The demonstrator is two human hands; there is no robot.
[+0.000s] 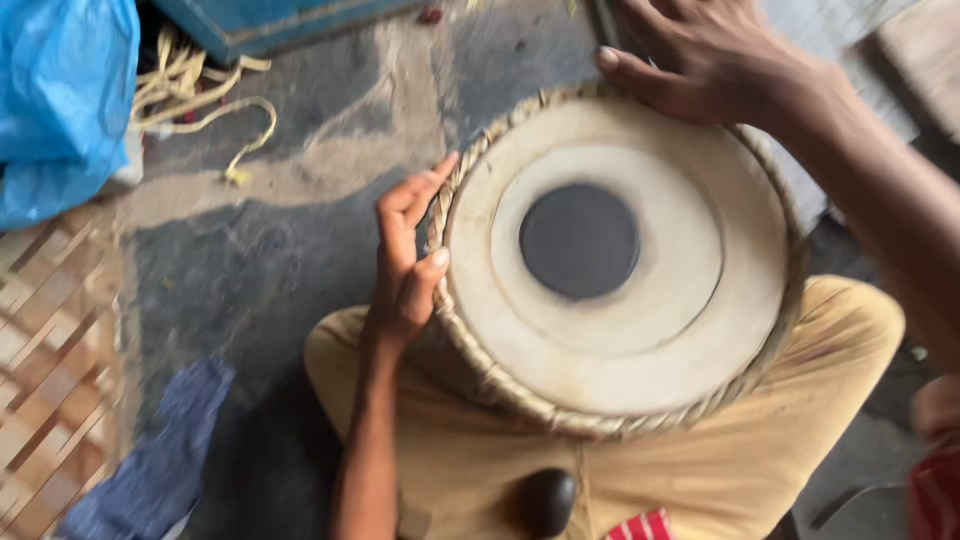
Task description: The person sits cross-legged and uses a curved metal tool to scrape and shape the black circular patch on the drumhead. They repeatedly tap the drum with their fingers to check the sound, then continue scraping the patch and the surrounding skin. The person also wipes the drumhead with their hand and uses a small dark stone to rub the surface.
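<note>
1. Head view: drum (615,260) with a pale skin and black centre spot, resting on the lap between both hands.
2. Left hand (405,265): fingers curled together against the braided rim (450,200).
3. Right hand (700,55): fingers spread, gripping the far rim.
4. Dark round stone (545,500) near the left wrist.
5. Blue plastic bag (60,100) well apart from the left fingers.

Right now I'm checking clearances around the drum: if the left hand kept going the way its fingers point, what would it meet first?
The left hand already touches the round, pale-skinned drum's braided rim. Its fingers point up-right along that rim, so probably more braid first; depth is unclear.
</note>
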